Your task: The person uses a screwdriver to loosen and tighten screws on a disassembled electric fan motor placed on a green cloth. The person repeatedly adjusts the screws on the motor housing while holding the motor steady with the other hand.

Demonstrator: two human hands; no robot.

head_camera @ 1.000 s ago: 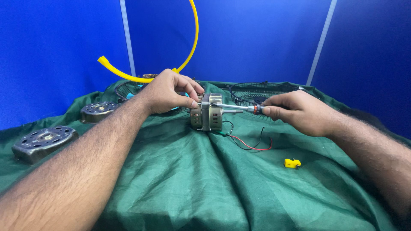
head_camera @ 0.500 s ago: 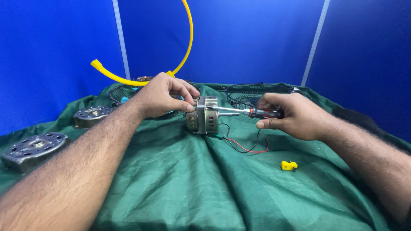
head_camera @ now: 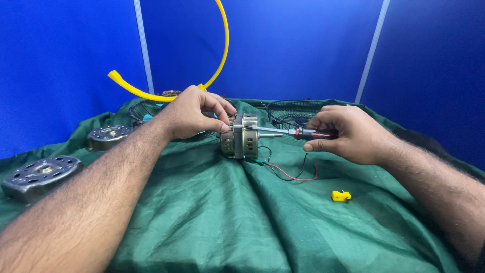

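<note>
A small metal electric motor (head_camera: 241,137) with a shaft stands on the green cloth (head_camera: 242,217) at the centre. My left hand (head_camera: 194,112) grips its left side with fingertips on the housing. My right hand (head_camera: 348,134) holds a screwdriver with a red and black handle (head_camera: 312,134), whose metal blade reaches left to the motor's upper face. Red, black and green wires (head_camera: 290,173) trail from the motor onto the cloth below my right hand.
Two round metal motor covers (head_camera: 40,174) (head_camera: 107,136) lie at the left. A yellow hose (head_camera: 212,55) arcs behind. A black wire fan guard (head_camera: 293,114) sits behind the motor. A small yellow plastic piece (head_camera: 341,196) lies at the right. Blue panels enclose the table.
My right hand has slid slightly back along the screwdriver and the view has shifted a little; the motor and my left hand stay in place.
</note>
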